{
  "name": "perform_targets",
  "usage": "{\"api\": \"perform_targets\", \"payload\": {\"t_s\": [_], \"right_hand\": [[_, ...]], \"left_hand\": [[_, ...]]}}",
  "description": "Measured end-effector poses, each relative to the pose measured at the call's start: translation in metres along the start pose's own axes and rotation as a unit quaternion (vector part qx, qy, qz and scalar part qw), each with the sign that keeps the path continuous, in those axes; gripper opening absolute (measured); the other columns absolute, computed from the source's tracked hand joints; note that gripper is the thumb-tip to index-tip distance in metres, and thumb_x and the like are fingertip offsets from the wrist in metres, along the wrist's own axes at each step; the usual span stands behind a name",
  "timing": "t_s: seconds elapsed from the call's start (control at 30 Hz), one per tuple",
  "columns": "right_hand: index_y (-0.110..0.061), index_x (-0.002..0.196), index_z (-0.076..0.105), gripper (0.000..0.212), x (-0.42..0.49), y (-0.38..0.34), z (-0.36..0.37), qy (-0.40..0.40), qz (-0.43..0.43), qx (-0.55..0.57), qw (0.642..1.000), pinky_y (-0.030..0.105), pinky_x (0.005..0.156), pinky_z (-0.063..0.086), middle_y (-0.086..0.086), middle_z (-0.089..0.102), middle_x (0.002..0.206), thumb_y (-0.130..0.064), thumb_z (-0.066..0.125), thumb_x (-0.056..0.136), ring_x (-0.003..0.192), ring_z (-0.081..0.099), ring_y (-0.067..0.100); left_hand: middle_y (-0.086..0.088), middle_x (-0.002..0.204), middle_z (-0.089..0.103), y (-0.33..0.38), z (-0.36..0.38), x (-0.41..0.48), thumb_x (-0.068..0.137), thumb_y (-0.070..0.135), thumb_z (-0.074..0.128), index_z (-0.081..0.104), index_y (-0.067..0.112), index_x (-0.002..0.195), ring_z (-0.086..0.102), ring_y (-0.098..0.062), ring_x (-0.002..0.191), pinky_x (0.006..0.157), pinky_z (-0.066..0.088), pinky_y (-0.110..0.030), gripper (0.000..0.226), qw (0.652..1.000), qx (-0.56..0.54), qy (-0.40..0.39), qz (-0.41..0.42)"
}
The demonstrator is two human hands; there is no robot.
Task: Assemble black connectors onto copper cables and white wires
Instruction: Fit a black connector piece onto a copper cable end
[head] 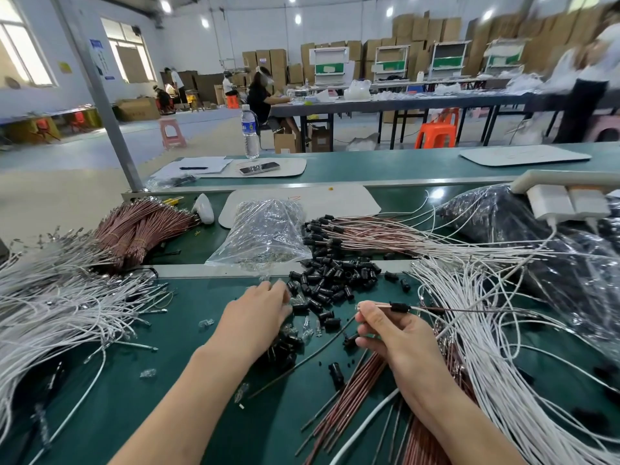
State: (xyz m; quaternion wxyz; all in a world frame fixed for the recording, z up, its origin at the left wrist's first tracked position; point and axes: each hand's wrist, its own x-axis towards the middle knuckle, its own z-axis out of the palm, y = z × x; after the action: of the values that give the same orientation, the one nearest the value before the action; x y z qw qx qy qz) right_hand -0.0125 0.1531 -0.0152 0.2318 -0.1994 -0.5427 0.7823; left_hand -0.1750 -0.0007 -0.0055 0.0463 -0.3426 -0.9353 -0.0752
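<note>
On the green table point(167, 380) close in, I see the right hand point(396, 333), fingers pinching 1 wire point(453, 309) that carries a black connector point(399, 307). The left hand point(258, 317) rests on the connector pile point(335, 280); I cannot tell its fingers' grip. Beyond lie finished cables point(385, 234).

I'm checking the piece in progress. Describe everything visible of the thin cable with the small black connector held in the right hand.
The thin cable runs roughly level above the green table top, pinched at its near end by the right hand. A short black cylindrical connector, plastic by its look, sits on it just past the fingertips. Beyond that it is pale, then dark copper-brown, and it passes over the loose white wires.
</note>
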Motion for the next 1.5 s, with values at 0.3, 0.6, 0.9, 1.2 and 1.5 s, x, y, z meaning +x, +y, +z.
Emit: {"api": "perform_targets", "payload": {"t_s": [0.3,0.6,0.9,1.2,1.5], "right_hand": [[-0.015,0.084,0.083,0.021,0.000,0.000,0.000,0.002,-0.002,0.012,1.000,0.021,0.063,0.058,0.005,0.075,0.079,-0.032,0.074,0.076,0.069,0.069,0.011],[-0.019,0.088,0.083,0.022,0.000,0.001,-0.001,-0.020,-0.020,-0.015,0.999,0.019,0.068,0.057,0.005,0.077,0.085,-0.036,0.075,0.077,0.076,0.071,0.010],[-0.019,0.089,0.082,0.027,0.000,0.004,-0.001,-0.049,-0.026,-0.030,0.998,0.018,0.069,0.056,0.005,0.077,0.086,-0.042,0.076,0.076,0.079,0.072,0.011],[-0.018,0.088,0.082,0.023,-0.001,0.002,-0.001,-0.061,-0.034,-0.049,0.996,0.019,0.070,0.056,0.007,0.078,0.088,-0.037,0.071,0.082,0.081,0.072,0.013],[-0.018,0.089,0.082,0.022,0.000,0.004,-0.002,-0.063,-0.038,-0.056,0.996,0.019,0.070,0.056,0.006,0.078,0.087,-0.037,0.073,0.082,0.080,0.072,0.012]], "left_hand": [[0.010,0.105,0.055,-0.002,-0.008,0.000,0.106,0.040,0.042,0.052,0.027,0.109,0.058,-0.011,0.096,0.072,0.055,-0.031,0.016,0.997,0.012,0.051,0.051],[0.004,0.073,0.067,0.071,0.017,-0.054,0.093,0.037,0.062,0.075,0.031,0.099,0.066,-0.015,0.070,0.071,0.059,-0.030,0.016,0.745,-0.663,0.075,-0.023],[-0.004,0.088,0.075,0.070,0.022,-0.057,0.097,0.010,0.060,0.073,0.015,0.113,0.071,-0.014,0.081,0.077,0.059,-0.027,0.021,0.690,-0.721,0.048,-0.030],[-0.004,0.089,0.076,0.073,0.023,-0.059,0.101,0.008,0.058,0.072,0.012,0.113,0.071,-0.014,0.079,0.075,0.059,-0.026,0.019,0.723,-0.688,0.062,-0.006],[-0.003,0.092,0.077,0.073,0.027,-0.060,0.100,0.013,0.060,0.073,0.019,0.112,0.071,-0.014,0.082,0.077,0.059,-0.028,0.019,0.730,-0.679,0.076,-0.011]]}}
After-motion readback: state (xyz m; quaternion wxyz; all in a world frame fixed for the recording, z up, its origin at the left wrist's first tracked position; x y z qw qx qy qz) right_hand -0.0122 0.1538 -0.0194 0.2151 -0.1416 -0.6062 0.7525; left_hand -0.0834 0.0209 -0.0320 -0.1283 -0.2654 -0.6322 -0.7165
